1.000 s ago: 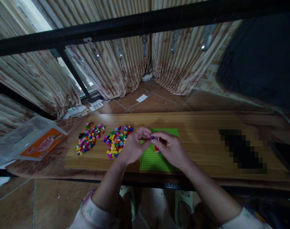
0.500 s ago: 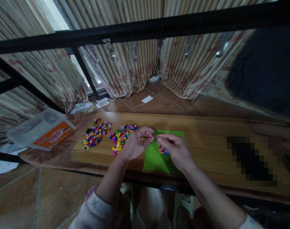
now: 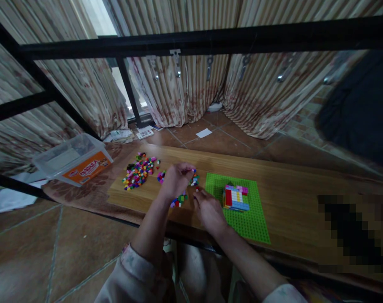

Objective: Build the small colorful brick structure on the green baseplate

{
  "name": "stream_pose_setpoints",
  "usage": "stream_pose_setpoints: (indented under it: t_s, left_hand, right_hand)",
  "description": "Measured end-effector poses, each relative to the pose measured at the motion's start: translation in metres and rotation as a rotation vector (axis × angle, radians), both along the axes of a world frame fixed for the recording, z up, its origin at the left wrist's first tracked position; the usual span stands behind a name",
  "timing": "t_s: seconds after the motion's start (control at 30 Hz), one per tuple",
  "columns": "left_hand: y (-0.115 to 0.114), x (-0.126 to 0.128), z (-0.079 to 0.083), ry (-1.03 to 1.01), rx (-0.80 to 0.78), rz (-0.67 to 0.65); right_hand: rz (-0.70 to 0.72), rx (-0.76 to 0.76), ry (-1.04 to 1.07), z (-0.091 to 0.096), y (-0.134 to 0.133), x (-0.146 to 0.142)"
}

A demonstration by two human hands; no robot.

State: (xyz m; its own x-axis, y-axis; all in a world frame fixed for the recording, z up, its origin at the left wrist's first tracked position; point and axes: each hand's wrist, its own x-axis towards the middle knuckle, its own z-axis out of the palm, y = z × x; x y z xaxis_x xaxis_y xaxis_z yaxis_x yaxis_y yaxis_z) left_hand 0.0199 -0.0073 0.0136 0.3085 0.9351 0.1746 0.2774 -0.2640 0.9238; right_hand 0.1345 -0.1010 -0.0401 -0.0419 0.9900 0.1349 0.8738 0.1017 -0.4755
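Observation:
My left hand is over the nearer pile of small toy bricks, covering much of it. Its thumb and fingers come together in a pinch; what they hold, if anything, is too small to make out. Just to the right, my right hand reaches the pile's edge with fingers closed, a tiny red and white spot at their tips. A green studded baseplate lies right of both hands. On it stands a low block of joined bricks in red, white, yellow, blue and pink, untouched.
Another heap of mixed bricks lies farther left on the wooden board. A clear plastic box with an orange label stands at the left end. A black metal rail crosses in front of the curtains.
Both hands have moved left from above the baseplate to the nearer brick pile. The brick block, partly hidden by my right hand before, is now uncovered. The view has shifted left.

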Motion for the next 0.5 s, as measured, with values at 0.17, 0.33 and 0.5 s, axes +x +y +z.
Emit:
stream_pose_setpoints:
  t_s: [0.17,0.33,0.5]
  left_hand:
    - [-0.001,0.007,-0.001,0.044,0.043,-0.056]
    - [-0.023,0.032,-0.001,0.048,0.11,-0.2]
    - [-0.048,0.069,-0.007,0.087,0.197,-0.226]
  right_hand:
    - [-0.021,0.112,0.063,0.014,-0.007,0.003]
    - [-0.161,0.363,0.275,0.059,-0.012,0.045]
    - [-0.63,0.542,0.68,0.068,-0.005,0.124]
